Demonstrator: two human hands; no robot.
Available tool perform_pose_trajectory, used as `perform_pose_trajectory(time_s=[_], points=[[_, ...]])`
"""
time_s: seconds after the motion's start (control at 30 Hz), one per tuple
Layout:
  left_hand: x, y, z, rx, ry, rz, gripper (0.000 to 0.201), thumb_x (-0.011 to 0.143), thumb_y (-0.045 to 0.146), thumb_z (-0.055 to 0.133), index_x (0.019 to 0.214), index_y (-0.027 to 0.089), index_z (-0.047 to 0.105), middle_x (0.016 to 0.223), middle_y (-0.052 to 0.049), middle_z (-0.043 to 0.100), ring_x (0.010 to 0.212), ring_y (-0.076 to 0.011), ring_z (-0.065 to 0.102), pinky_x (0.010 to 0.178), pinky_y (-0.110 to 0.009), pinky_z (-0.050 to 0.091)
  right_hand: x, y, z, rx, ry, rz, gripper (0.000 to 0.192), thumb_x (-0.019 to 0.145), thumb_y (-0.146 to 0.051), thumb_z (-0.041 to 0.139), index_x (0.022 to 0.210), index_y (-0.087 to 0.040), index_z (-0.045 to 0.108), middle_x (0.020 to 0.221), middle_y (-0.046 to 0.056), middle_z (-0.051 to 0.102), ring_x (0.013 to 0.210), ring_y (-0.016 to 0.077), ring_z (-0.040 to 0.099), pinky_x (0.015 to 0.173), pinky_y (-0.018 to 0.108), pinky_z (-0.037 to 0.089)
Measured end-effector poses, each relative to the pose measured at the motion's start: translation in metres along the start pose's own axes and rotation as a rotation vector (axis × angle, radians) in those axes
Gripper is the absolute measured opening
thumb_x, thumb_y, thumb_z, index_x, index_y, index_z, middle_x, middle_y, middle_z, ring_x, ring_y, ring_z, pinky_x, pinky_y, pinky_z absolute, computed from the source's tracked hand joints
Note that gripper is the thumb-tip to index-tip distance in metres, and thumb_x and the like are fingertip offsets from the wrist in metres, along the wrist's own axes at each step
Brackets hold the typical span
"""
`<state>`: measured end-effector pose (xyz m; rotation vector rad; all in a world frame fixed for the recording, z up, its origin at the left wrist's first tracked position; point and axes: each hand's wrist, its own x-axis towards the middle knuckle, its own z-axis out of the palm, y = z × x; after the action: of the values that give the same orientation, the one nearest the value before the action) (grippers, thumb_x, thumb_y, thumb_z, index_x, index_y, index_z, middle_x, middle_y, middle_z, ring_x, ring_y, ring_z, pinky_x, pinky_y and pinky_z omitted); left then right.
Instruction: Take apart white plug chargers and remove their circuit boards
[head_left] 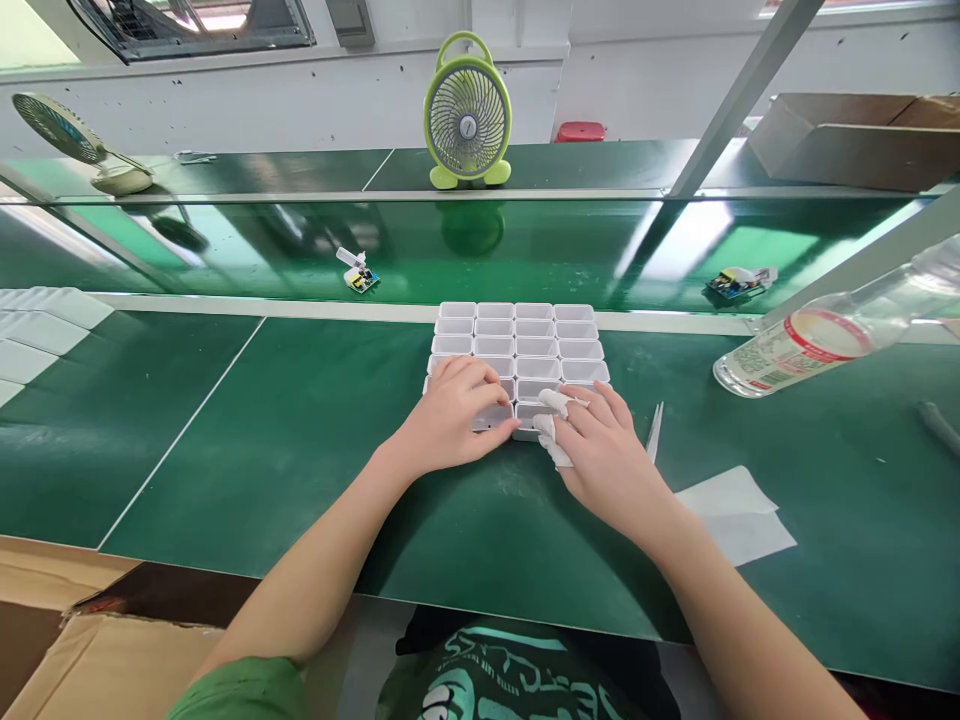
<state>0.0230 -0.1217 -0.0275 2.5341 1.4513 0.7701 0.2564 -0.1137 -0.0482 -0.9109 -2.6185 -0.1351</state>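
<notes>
Several small white open-top plastic boxes (534, 347) stand packed together in rows on the green table in front of me. My left hand (454, 415) grips the front left boxes, its fingers curled over them and the thumb along the front side. At the front right, my right hand (600, 440) rests its fingers over the boxes and holds them from that side. White wrapping (553, 440) covers two of its digits. What lies under the right fingers is hidden. The boxes that show look bare inside.
Right of the boxes lie tweezers (655, 433), white paper (739, 515) and a tilted clear bottle (802, 345). Small circuit boards (361, 278) sit behind the front strip. A green fan (468, 115) stands at the back. More white boxes (45, 325) are at far left.
</notes>
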Motion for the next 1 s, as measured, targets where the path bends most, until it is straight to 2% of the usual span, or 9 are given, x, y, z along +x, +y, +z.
perform_pose_trajectory(time_s=[0.13,0.27,0.37,1.0], points=[[-0.0007,-0.0002,-0.0066,0.096,-0.035,0.145,0.022,0.09,0.041,0.062,0.083,0.019,0.063,0.095,-0.006,0.059,0.096,-0.0207,0.052,0.094,-0.04,0.037,0.0005,0.0002,-0.0008,0.002,0.007,0.003,0.025,0.083,-0.009,0.054,0.105,-0.016,0.063,0.124,0.014,0.064,0.127,0.0325,0.049,0.115,0.056,0.029],[-0.0008,-0.001,-0.01,0.143,-0.09,0.197,0.013,0.092,0.029,0.057,0.085,0.02,0.063,0.096,-0.006,0.059,0.097,-0.0205,0.052,0.094,-0.04,0.037,0.0018,0.0003,-0.0009,-0.006,0.002,0.008,0.025,0.082,-0.007,0.054,0.103,-0.015,0.064,0.123,0.013,0.064,0.127,0.0323,0.05,0.115,0.055,0.029],[-0.0011,0.0001,-0.0084,0.142,-0.108,0.226,0.015,0.093,0.022,0.052,0.084,0.02,0.063,0.096,-0.006,0.059,0.096,-0.0196,0.052,0.093,-0.04,0.037,0.0022,0.0,-0.0003,-0.008,0.002,0.01,0.023,0.082,-0.007,0.054,0.101,-0.015,0.064,0.123,0.012,0.065,0.126,0.0323,0.05,0.115,0.055,0.029],[-0.002,0.0001,-0.0072,0.18,-0.111,0.268,0.022,0.095,0.02,0.048,0.084,0.02,0.067,0.093,-0.005,0.058,0.091,-0.0182,0.049,0.091,-0.038,0.038,-0.0002,0.0001,0.0015,-0.017,0.02,0.003,0.021,0.082,-0.008,0.053,0.099,-0.015,0.063,0.125,0.013,0.064,0.125,0.0328,0.051,0.114,0.056,0.031]])
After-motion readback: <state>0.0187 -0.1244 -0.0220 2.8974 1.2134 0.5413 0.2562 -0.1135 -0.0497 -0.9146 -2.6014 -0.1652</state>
